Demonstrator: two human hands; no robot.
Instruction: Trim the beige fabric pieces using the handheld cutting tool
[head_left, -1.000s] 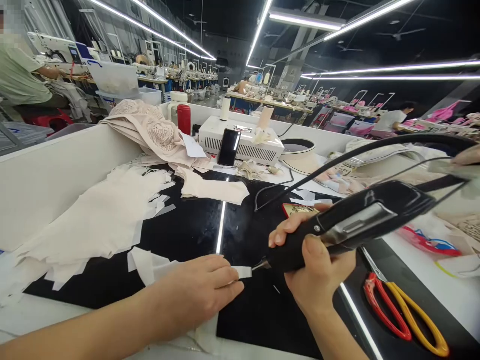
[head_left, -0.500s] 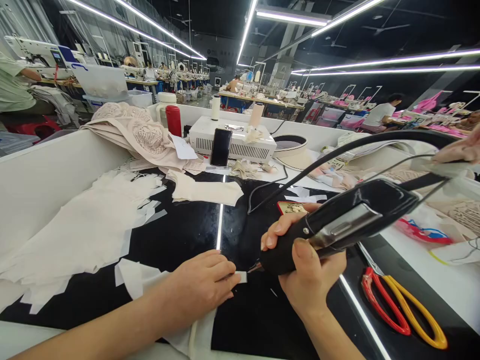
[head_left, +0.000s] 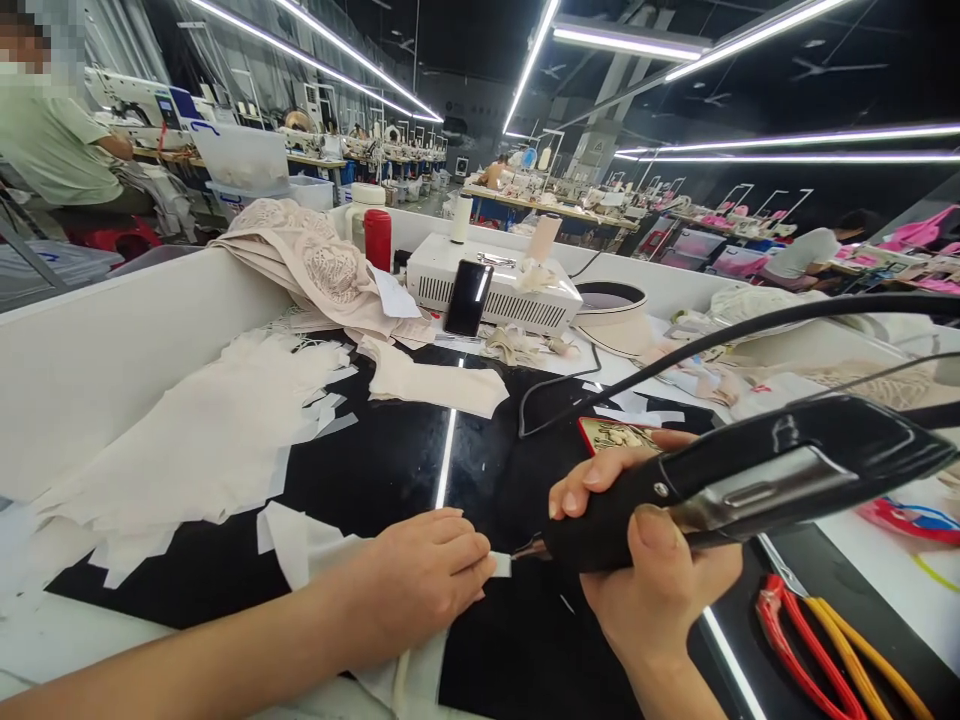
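Note:
My left hand [head_left: 439,570] is closed, fingers pressed together on a white fabric piece; its narrow end, a white strip [head_left: 501,566], sticks out past my fingertips. The rest of this cloth [head_left: 311,540] spreads to the left behind my wrist on the black board [head_left: 525,640]. In my right hand [head_left: 660,570] is a black corded hand tool [head_left: 750,480], fingers and thumb wrapped round its body. Its thin metal tip [head_left: 531,549] points left at the strip's end, very close to it; whether they touch I cannot tell.
Scissors [head_left: 806,620] with red and yellow handles lie at right. A heap of cream fabric pieces [head_left: 180,440] covers the left side. Beyond are a cut cloth piece [head_left: 439,380], a small tin [head_left: 619,436], a phone [head_left: 469,298] and a white vented box [head_left: 495,285].
The view has swung slightly left, so the scene sits farther right in the picture. My hands keep their grips on the strip and tool; the tool lies a little flatter.

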